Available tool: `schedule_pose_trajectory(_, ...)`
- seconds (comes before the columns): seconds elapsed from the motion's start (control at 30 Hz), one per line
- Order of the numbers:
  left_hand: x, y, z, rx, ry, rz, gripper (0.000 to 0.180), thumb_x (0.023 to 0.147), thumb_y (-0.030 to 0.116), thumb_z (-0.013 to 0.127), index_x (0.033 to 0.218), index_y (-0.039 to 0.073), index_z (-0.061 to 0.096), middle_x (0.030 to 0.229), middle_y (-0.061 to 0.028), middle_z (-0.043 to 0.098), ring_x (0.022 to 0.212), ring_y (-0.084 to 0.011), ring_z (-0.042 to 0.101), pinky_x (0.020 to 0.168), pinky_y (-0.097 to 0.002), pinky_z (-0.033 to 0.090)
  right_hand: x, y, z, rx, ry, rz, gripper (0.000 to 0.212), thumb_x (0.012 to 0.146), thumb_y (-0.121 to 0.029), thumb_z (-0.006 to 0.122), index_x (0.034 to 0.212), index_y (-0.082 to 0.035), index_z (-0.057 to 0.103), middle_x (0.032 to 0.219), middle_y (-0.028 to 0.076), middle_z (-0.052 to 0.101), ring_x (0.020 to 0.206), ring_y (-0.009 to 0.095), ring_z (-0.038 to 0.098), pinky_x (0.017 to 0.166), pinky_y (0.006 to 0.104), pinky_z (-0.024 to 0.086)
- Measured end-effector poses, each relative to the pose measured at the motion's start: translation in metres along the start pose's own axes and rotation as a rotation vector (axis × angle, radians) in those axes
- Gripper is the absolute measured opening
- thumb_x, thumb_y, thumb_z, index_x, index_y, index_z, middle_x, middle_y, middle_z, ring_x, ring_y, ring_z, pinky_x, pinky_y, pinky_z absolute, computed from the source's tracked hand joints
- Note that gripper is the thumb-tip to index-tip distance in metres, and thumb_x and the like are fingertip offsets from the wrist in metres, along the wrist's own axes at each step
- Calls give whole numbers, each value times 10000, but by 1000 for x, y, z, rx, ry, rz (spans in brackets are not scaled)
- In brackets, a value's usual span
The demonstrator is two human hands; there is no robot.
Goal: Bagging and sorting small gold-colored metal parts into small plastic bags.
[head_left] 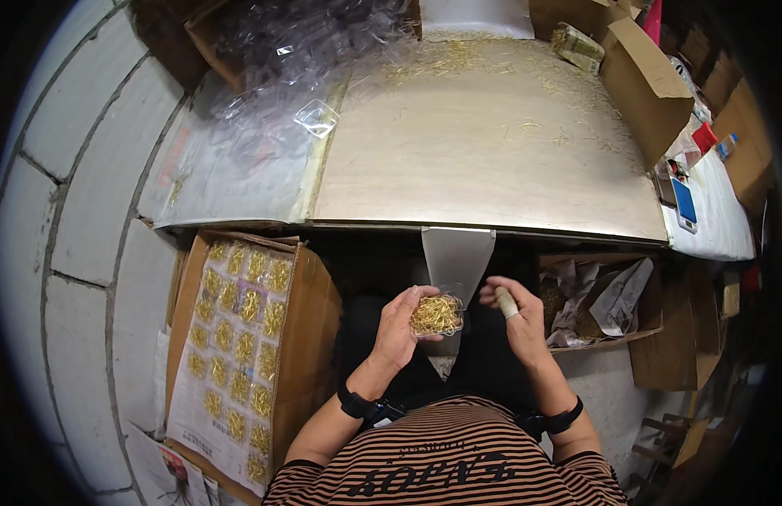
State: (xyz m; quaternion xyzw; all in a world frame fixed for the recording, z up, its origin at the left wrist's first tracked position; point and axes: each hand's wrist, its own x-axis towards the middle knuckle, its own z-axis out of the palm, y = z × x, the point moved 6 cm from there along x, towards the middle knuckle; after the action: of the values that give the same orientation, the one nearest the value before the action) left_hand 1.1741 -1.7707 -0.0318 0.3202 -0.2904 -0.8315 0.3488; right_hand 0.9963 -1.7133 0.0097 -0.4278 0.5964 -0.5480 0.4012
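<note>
My left hand (396,327) grips a small clear plastic box (461,324) in front of my body, thumb at its near-left side. Thin gold-coloured metal pieces (435,314) fill the box; their exact kind is too small to make out. A short gap separates the box from my right hand (526,322), to its right. A pale covering (506,304) wraps one digit of that hand. Its fingers are partly bent and apart, with nothing visible in them. Beneath the box, a pale metal chute (458,253) slopes down from the table edge.
At left, a carton (311,295) bears rows of filled clear boxes (239,341). Clear empty boxes (315,118) heap at the table's far left. Loose gold pieces (458,59) lie across the tabletop (484,169). At right stand a carton with crumpled paper (623,295) and a blue-screened device (684,205).
</note>
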Motion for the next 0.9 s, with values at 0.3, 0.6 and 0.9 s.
schedule_pose_trajectory(0.3,-3,-6,9,39,65,2,278,968,235,465,1074,1,570,957,-110,635,753,-160,671,516,-269,596,-4,19,25,258,-84,312,152,883,-103,620,791,14,592,635,35,593,509,74,539,466,210,419)
schedule_pose_trajectory(0.6,-5,-6,9,70,96,-17,264,965,216,470,1090,5,569,959,-96,634,765,-157,671,534,-270,601,-3,-25,17,-400,115,-327,60,771,-22,672,783,5,620,648,95,572,536,172,561,483,289,417)
schedule_pose_trajectory(0.9,-3,-19,4,86,87,-68,251,944,209,519,1088,8,564,939,-90,634,733,-146,662,504,-260,586,2,-24,29,-552,-111,-139,108,729,-15,680,833,-12,653,692,97,559,593,240,564,533,304,436)
